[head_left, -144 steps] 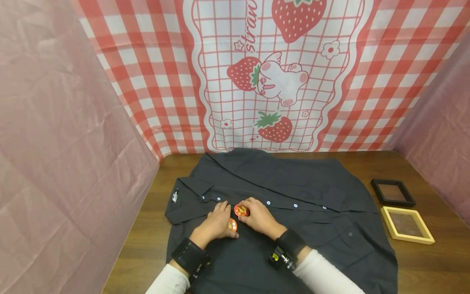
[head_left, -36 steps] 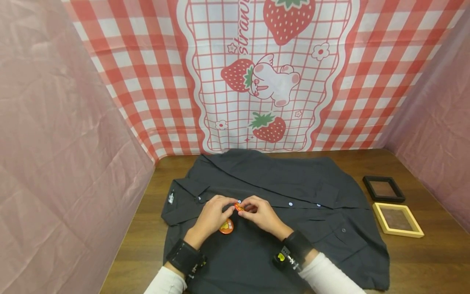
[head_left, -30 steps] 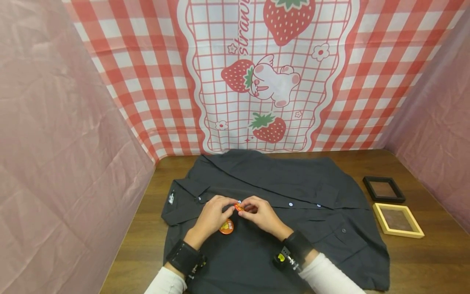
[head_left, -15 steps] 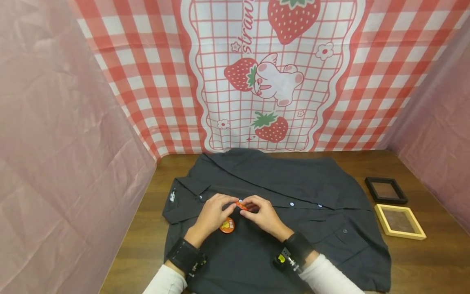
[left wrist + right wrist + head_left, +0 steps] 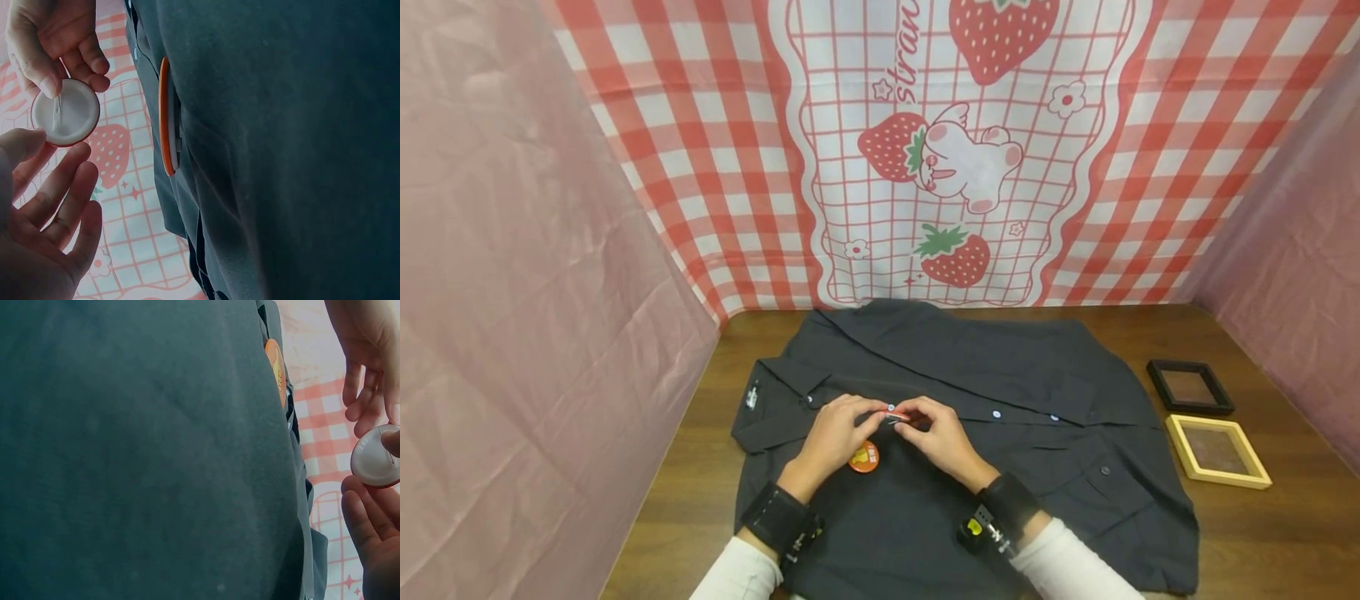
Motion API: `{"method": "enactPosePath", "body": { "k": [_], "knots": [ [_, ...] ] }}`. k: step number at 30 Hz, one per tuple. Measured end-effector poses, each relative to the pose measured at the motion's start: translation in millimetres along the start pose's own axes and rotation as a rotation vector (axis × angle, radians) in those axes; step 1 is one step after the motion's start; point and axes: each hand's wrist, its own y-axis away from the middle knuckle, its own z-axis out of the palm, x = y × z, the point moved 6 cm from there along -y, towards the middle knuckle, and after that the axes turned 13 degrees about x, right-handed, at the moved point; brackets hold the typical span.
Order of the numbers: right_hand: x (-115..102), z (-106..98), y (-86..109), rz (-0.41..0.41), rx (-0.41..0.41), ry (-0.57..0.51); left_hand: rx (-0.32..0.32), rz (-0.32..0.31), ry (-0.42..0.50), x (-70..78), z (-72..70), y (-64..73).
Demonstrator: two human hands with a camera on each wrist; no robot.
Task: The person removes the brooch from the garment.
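Observation:
Between both hands, above a dark button shirt point(image 5: 1000, 500), is a round red pin-back badge point(image 5: 892, 415). My left hand point(image 5: 837, 432) pinches one edge of it, and my right hand point(image 5: 937, 433) grips the opposite edge. In the left wrist view the badge's white back point(image 5: 81, 115) faces the camera, with a thin metal pin point(image 5: 57, 112) across it and the right thumb at the pin's end. In the right wrist view the badge is partly cut off at the frame edge. An orange badge point(image 5: 864, 457) lies face up on the shirt, just below the left hand.
A black frame point(image 5: 1157, 387) and a pale yellow frame point(image 5: 1180, 454) lie on the wooden table point(image 5: 1262, 550) right of the shirt. A strawberry-print cloth point(image 5: 745, 208) hangs behind, with pink cloth point(image 5: 550, 333) on either side.
Earlier the right hand held the red badge alone while the left was over the orange one. Now both hands hold the red badge, raised and tilted from face-on to nearly edge-on in the head view.

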Motion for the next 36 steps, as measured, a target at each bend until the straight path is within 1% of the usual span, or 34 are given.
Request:
{"method": "enactPosePath", "body": {
  "k": [4,5,6,15,20,29,36],
  "knots": [
    [0.5,-1.9,-0.3,-0.002,0.002,-0.023,-0.001,-0.009,-0.011,-0.4,0.3,0.0],
    [5.2,-1.1,-0.2,-0.003,0.005,-0.029,-0.003,-0.012,-0.013,-0.3,0.4,0.0],
    [5.2,-1.4,-0.2,-0.006,0.007,-0.030,-0.006,-0.018,-0.015,-0.4,0.6,0.0],
    [5.3,-0.3,0.4,-0.042,0.035,-0.004,-0.034,-0.065,-0.036,-1.2,1.0,1.2],
    [4.5,-0.6,0.7,-0.031,0.044,0.004,-0.035,-0.067,-0.033,-0.7,1.0,1.3],
    [6.3,-1.3,-0.2,0.013,0.080,0.039,0.000,0.006,-0.032,4.5,3.1,-0.2],
    [3.2,-2.3,0.0,-0.035,0.106,0.069,0.014,0.035,-0.069,7.6,2.8,-1.5]
  ]
}}
